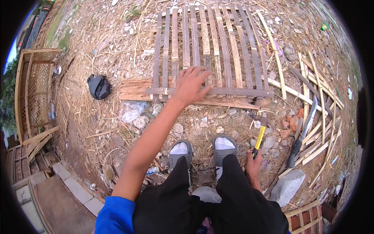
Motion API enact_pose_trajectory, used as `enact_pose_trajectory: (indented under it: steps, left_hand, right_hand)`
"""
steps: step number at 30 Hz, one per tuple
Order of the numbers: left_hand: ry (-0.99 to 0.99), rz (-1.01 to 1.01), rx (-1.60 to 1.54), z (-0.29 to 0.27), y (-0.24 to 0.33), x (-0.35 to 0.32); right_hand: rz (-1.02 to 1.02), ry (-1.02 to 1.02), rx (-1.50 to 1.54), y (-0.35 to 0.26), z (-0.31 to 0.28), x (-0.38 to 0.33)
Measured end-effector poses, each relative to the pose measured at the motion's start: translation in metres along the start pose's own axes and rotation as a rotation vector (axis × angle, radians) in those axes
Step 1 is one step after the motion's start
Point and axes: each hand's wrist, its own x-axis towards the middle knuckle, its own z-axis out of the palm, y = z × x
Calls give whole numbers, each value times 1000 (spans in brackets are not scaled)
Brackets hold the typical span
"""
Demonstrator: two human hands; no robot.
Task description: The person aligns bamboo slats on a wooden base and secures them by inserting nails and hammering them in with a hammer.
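My left hand (189, 84) lies flat, fingers spread, on the bamboo slat panel (210, 50), at its near crossbar over the wooden plank (136, 89) on the ground. My right hand (253, 163) grips the yellow-handled hammer (260, 134) beside my right knee, head up. A machete (302, 134) lies just right.

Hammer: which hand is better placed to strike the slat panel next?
Right. The right hand already grips the yellow-handled hammer, head up, near the panel's lower edge. The left hand lies flat, fingers spread, on the bamboo slat panel at its crosspiece, so it likely steadies it.
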Motion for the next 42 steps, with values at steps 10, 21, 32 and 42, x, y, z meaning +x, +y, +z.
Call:
enact_pose_trajectory:
  steps: [10,21,32,42]
  left_hand:
    - [199,-391,-274,-31,-108,-128]
    - [458,-655,-158,3,-94,-136]
    - [377,-1058,32,12,-85,-136]
    - [469,-1240,-753,0,-109,-133]
  right_hand:
    - [44,-37,56,-5,1,3]
    - [-29,-32,4,13,6,2]
    - [3,-69,68,9,12,0]
    - [68,-60,107,11,16,5]
